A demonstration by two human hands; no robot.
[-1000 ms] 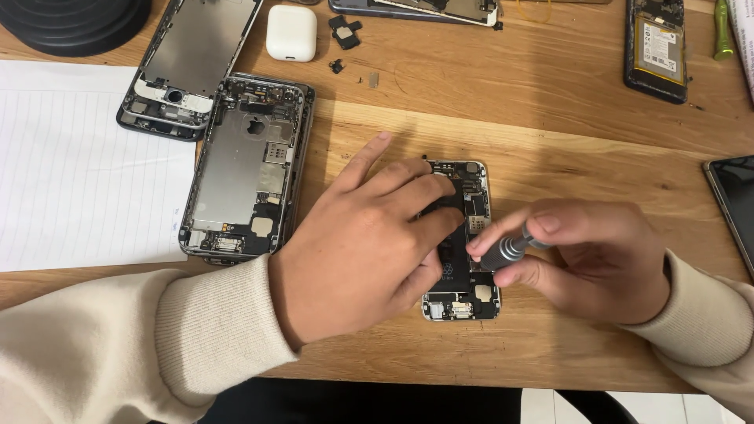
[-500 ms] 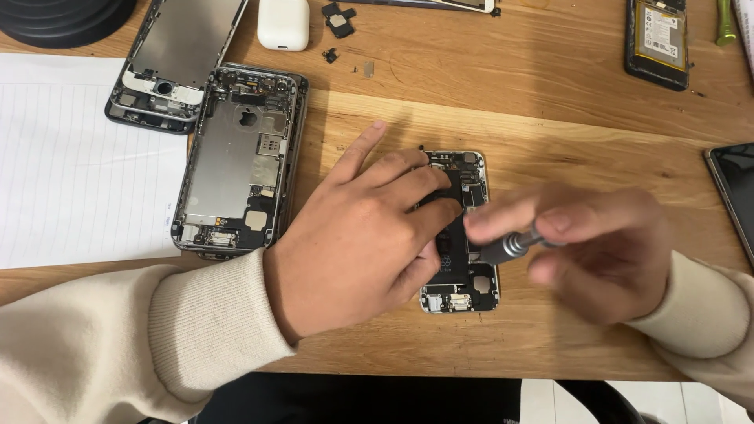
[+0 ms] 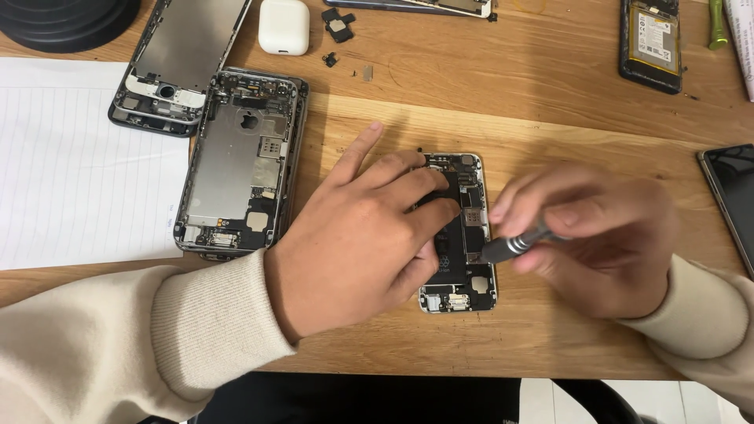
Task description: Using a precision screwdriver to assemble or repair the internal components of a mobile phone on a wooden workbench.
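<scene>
Nearest the person, two cream sleeves are reaching in from the bottom edge over the wooden table (image 3: 550,102). The left hand (image 3: 357,235) is lying flat and spread, fingers pressing down on an opened phone (image 3: 459,235) and covering its left half; it is grasping nothing, only pinning the phone in place. The right hand (image 3: 597,235), blurred, is closing its fingertips around a small metal screwdriver (image 3: 514,247), whose tip is pointing left and slightly down onto the phone's exposed insides.

The phone is lying directly under and between the two hands, its long axis running away from the person, bottom end nearest. The left hand is on it; the right hand is sitting just beside its right edge, meeting it only through the tool.

Left of the left hand, a second opened phone shell (image 3: 239,165) is lying parallel, with a sheet of lined paper (image 3: 78,173) further left. Beyond it, a detached screen assembly (image 3: 177,59) is leaning at an angle. Farther off, past the hands, a white earbud case (image 3: 284,26) and small loose parts (image 3: 339,23) are sitting, and a battery-bearing phone back (image 3: 650,43) far right.
</scene>
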